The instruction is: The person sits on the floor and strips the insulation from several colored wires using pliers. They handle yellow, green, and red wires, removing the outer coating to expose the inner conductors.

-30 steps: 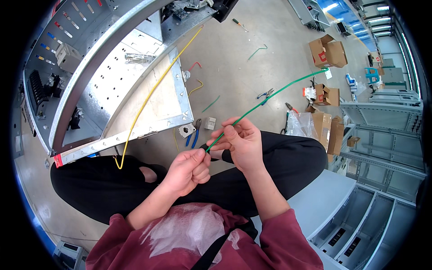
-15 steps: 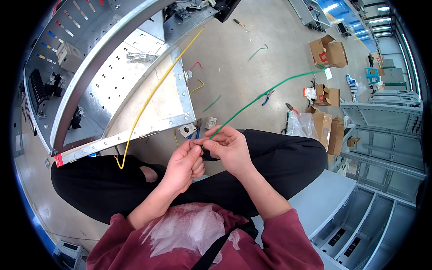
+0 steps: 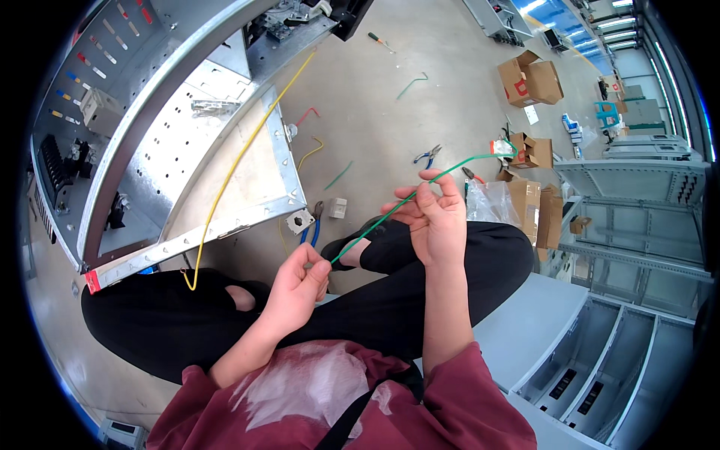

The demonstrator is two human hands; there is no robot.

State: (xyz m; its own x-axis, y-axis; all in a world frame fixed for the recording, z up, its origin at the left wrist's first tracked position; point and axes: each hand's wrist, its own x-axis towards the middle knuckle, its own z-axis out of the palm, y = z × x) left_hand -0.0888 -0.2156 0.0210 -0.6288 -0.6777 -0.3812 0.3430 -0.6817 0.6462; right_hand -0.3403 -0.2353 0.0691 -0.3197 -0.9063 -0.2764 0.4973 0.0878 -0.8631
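Up beyond both hands, and largest of all, stands one grey sheet-metal cabinet, its flat inner plate smooth and its angled rails punched with rows of small holes. One thin yellow wire hangs down across that plate, well to the outer side of the left hand, curling into a hook at its lower end. Past the right hand, on the smooth concrete floor, lie several brown cardboard boxes, square-cornered and matt; their exact number is hard to tell. Just above the left hand rests one pair of pliers with blue handles, beside one small pale square block. One green wire, thin, smooth and plastic-coated, runs in a taut slant between the two hands and bends onward past the right hand to its far end. The right hand is raised with fingers curled, pinching the wire near its middle between thumb and fingertips. The left hand, lower and nearer the body, is closed, thumb pressed to forefinger, nipping the wire's near end.
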